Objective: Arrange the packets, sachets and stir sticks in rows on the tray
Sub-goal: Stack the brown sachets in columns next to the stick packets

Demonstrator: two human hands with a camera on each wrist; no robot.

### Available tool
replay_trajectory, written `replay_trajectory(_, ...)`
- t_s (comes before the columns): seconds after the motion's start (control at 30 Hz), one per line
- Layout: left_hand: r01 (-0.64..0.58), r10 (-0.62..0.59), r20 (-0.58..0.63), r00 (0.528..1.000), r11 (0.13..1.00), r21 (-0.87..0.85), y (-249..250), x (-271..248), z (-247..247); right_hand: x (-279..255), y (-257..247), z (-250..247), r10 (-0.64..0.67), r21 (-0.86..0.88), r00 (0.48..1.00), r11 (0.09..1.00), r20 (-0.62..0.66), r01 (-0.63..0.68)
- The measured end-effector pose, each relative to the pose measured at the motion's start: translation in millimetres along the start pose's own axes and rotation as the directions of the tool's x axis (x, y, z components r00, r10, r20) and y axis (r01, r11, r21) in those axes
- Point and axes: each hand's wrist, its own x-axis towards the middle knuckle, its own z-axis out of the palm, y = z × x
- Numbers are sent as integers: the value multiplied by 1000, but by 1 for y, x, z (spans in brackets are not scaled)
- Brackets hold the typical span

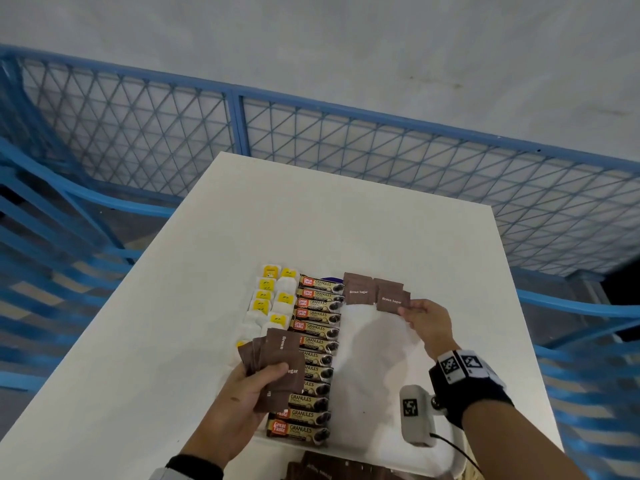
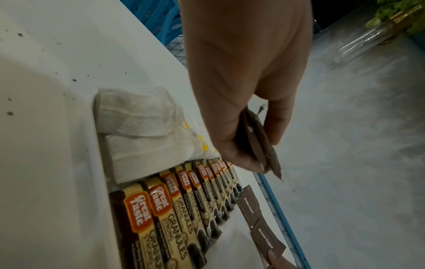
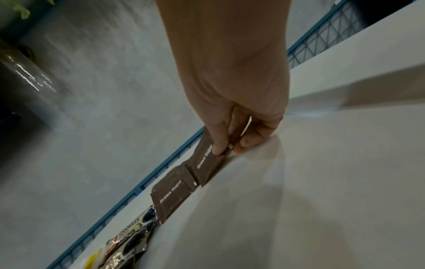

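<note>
While left hand (image 1: 254,382) grips spare sachets (image 1: 277,362), right hand (image 1: 427,323) pinches one sachet (image 1: 391,300) beside bare tray (image 1: 367,358).

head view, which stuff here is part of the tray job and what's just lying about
Job:
- tray
- sugar sachets
- coffee sticks
- tea bags
- sachet fan in left hand
- right hand, pinching a sachet

Lying about:
- blue fence
- wrist camera

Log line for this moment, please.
left hand: holds sugar sachets | right hand: pinches sachet at tray far end | coffee row: laid
</note>
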Motion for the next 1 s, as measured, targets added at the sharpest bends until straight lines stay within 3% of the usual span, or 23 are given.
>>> replay_trajectory(0.13,-4,4,6,1000,1000,10,0,0,0,8,-1,7,-5,-113,999,994,-34,1)
replay_trajectory(0.53,-36,32,62,998,996,77,1,0,4,-3,-9,15,-18,-113,993,994,-115,5)
replay_trajectory(0.73,-62,57,92,994,996,57,1,-2,7,-25,-7,21,-104,-91,985,992,-135,92)
replay_trajectory(0.83,-69,62,94,994,995,68,0,-3,8,-56,-13,30,-139,-100,990,985,31,142)
replay_trajectory(0.9,-75,68,105,992,995,59,1,-5,9,-83,-19,35,-126,-106,961,982,247,156)
replay_trajectory(1.0,-87,80,118,990,995,54,3,-8,10,-120,-24,41,-60,-5,796,997,602,79)
